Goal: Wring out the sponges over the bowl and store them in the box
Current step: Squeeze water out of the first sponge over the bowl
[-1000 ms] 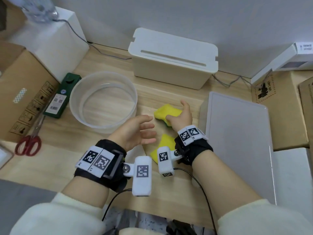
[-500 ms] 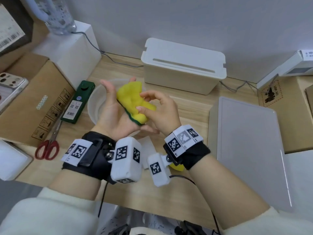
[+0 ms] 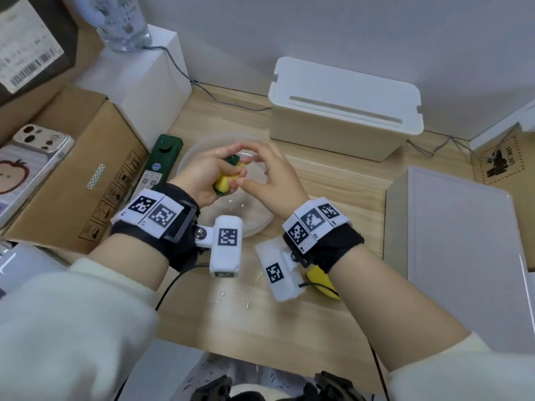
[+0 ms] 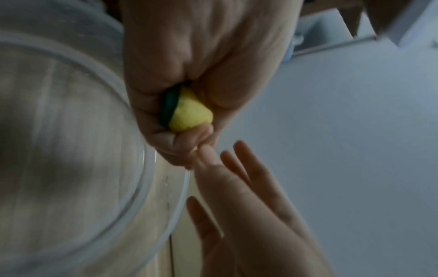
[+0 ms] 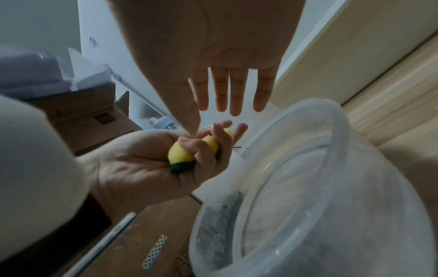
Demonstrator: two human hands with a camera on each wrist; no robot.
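My left hand (image 3: 212,172) squeezes a yellow sponge with a green scouring side (image 3: 226,183) (image 4: 189,114) (image 5: 182,152) into a tight wad above the clear plastic bowl (image 3: 260,224) (image 4: 151,180) (image 5: 331,196). My right hand (image 3: 270,172) (image 5: 225,88) hovers beside it with straight fingers, its thumb tip touching the left hand's fingers. A second yellow sponge (image 3: 320,280) lies on the table, half hidden under my right wrist. The white lidded box (image 3: 344,108) stands shut at the back of the table.
A flat white lid or board (image 3: 460,247) lies to the right. A green device (image 3: 162,166) sits left of the bowl beside a cardboard box (image 3: 78,169) carrying a phone (image 3: 29,166). Water drops dot the wooden table (image 3: 231,302) near me.
The right hand picked the sponge up and passed it to the left hand. The left hand has closed round it and moved over the bowl; the right hand let go.
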